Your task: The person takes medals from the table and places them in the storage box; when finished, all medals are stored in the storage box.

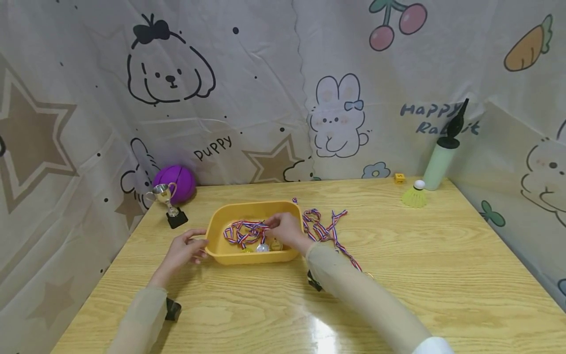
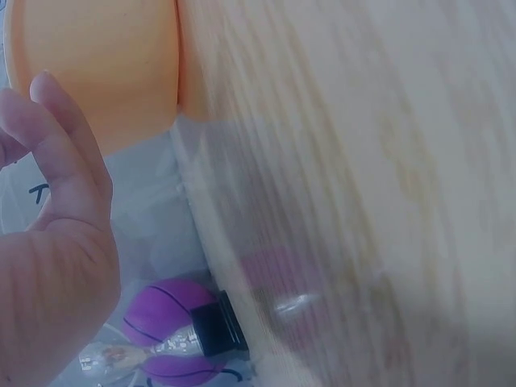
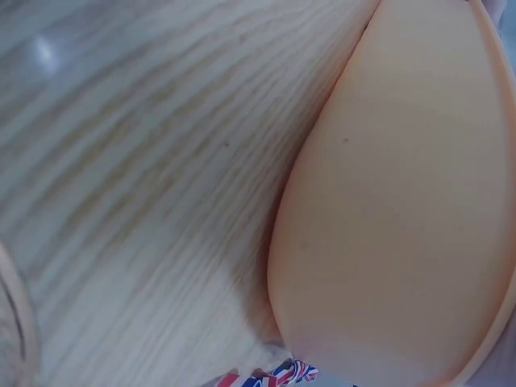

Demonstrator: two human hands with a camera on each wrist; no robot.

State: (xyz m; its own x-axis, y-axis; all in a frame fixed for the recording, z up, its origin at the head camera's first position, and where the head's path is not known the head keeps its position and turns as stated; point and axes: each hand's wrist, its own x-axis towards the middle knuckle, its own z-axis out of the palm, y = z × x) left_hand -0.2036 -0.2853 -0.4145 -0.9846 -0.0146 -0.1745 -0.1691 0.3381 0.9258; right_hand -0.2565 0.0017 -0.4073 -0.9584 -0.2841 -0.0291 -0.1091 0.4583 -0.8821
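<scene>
A yellow plastic tub (image 1: pixel 254 231) sits on the pale wooden surface (image 1: pixel 398 275). The left hand (image 1: pixel 183 250) rests at the tub's left rim, fingers loosely curled against the handle; its grip on the rim looks light. The right hand (image 1: pixel 285 230) reaches inside the tub and pinches a red, white and blue striped medal ribbon (image 1: pixel 243 232), with round medals (image 1: pixel 268 246) lying below it. More striped ribbons (image 1: pixel 325 230) lie on the surface just right of the tub. A small silver trophy cup (image 1: pixel 167 202) and a purple ball (image 1: pixel 176 183) stand at the far left.
</scene>
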